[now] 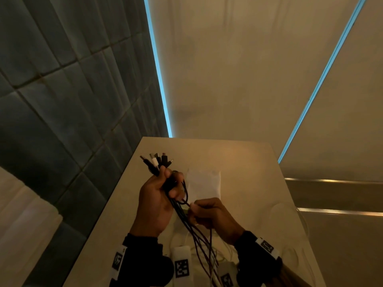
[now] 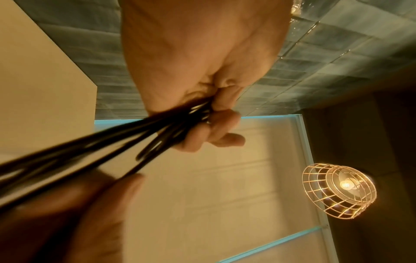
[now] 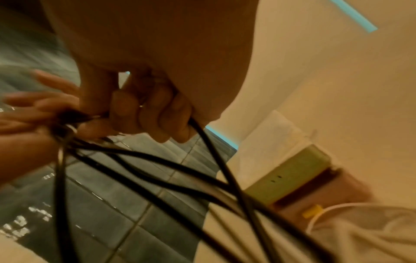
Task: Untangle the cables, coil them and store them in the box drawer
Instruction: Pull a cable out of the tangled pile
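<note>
My left hand [image 1: 165, 187] is raised above the table and grips a bundle of dark cables [image 1: 192, 230] just below their plugs [image 1: 157, 160], which fan out above the fist. The left wrist view shows the same fist [image 2: 202, 113] closed round the black strands [image 2: 90, 147]. My right hand [image 1: 199, 210] is just below and to the right, its fingers [image 3: 144, 113] curled round a black cable [image 3: 216, 156] of the same bundle. The strands hang down between my wrists to the table. No drawer box can be made out in the head view.
A pale table [image 1: 248, 162] stands against a grey tiled wall [image 1: 72, 90]. A white sheet or bag [image 1: 204, 183] lies behind my hands. Thin white cables [image 1: 215, 259] lie on the table between my wrists. A green box [image 3: 290, 172] and a wire lamp [image 2: 340, 190] show in the wrist views.
</note>
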A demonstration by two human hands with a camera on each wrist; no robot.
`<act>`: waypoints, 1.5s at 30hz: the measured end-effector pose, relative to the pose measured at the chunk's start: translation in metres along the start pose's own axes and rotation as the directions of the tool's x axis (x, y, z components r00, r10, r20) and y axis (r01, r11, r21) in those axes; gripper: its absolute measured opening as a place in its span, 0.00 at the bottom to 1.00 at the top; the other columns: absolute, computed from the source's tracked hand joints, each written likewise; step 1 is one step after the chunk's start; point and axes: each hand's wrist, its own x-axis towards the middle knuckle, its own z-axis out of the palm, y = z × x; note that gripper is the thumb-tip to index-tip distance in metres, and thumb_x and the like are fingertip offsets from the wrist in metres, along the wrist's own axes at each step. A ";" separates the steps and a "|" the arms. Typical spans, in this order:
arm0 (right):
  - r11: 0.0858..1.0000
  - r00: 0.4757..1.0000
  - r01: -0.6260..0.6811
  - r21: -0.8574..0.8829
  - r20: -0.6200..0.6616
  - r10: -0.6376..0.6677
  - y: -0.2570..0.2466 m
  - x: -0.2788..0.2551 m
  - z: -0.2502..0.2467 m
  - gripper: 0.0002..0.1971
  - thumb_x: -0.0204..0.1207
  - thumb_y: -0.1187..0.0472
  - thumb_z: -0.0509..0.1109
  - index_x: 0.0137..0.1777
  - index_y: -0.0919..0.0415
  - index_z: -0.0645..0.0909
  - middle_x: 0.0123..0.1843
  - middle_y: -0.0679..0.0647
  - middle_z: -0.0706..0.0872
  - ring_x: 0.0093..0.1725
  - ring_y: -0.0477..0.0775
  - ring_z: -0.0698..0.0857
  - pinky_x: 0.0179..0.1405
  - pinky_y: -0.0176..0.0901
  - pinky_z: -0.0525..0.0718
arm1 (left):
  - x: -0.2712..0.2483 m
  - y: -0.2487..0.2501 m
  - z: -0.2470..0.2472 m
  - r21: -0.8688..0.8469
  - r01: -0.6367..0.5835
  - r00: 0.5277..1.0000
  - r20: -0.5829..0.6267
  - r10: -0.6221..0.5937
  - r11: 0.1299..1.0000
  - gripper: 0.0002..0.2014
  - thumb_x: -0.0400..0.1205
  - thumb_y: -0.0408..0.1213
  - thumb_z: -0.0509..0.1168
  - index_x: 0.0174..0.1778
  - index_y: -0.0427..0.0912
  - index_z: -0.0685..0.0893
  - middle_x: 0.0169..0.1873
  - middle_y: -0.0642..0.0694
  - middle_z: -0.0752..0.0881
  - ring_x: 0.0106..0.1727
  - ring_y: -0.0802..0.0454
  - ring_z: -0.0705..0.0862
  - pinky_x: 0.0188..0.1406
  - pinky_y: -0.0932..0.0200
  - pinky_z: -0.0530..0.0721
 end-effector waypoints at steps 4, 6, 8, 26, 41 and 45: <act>0.993 1.000 -0.014 -0.115 -0.030 0.010 0.028 -0.003 -0.009 0.17 0.82 0.53 0.64 0.32 0.58 0.81 0.24 0.43 0.72 0.24 0.41 0.67 0.25 0.34 0.62 | 0.003 0.002 -0.006 -0.029 -0.035 0.997 0.062 0.037 0.999 0.14 0.85 0.43 0.53 0.35 0.43 0.73 0.23 0.51 0.71 0.17 0.60 0.62 0.18 0.64 0.65; 0.987 0.998 -0.024 -0.160 -0.055 0.015 0.039 -0.004 -0.013 0.17 0.84 0.57 0.63 0.32 0.57 0.80 0.23 0.41 0.77 0.25 0.37 0.70 0.28 0.28 0.68 | 0.003 0.007 -0.009 -0.046 -0.059 0.994 0.089 0.063 0.997 0.15 0.86 0.42 0.51 0.34 0.43 0.72 0.20 0.54 0.67 0.17 0.61 0.61 0.17 0.65 0.63; 0.982 0.995 -0.054 -0.181 -0.086 0.039 0.049 -0.006 -0.017 0.17 0.85 0.61 0.62 0.33 0.63 0.78 0.22 0.37 0.80 0.25 0.35 0.71 0.29 0.25 0.69 | 0.001 0.012 -0.010 -0.008 -0.093 0.992 0.083 0.094 0.996 0.16 0.87 0.41 0.50 0.34 0.43 0.72 0.19 0.54 0.65 0.17 0.61 0.61 0.18 0.65 0.63; 0.996 0.895 -0.043 -0.073 -0.446 0.006 0.049 -0.001 -0.029 0.12 0.81 0.64 0.65 0.40 0.71 0.82 0.25 0.49 0.73 0.22 0.42 0.69 0.22 0.33 0.68 | -0.009 0.012 -0.011 0.375 -0.020 0.988 -0.132 0.075 0.927 0.16 0.89 0.40 0.51 0.35 0.42 0.72 0.21 0.48 0.75 0.17 0.58 0.64 0.15 0.66 0.63; 0.990 0.999 0.044 0.137 -0.026 -0.041 -0.001 -0.008 -0.010 0.10 0.78 0.66 0.69 0.37 0.70 0.83 0.30 0.57 0.80 0.29 0.48 0.77 0.34 0.35 0.75 | -0.013 0.005 0.019 -0.010 0.058 0.998 0.029 -0.058 0.998 0.13 0.83 0.43 0.54 0.35 0.42 0.72 0.26 0.47 0.74 0.22 0.54 0.70 0.26 0.58 0.71; 1.000 0.993 -0.007 0.004 -0.122 0.008 0.033 -0.011 -0.024 0.13 0.81 0.69 0.65 0.34 0.69 0.80 0.26 0.44 0.81 0.27 0.36 0.78 0.31 0.28 0.73 | -0.011 0.009 0.014 0.010 -0.059 0.996 0.064 0.059 0.998 0.13 0.84 0.43 0.53 0.34 0.43 0.69 0.22 0.53 0.65 0.18 0.60 0.60 0.18 0.64 0.62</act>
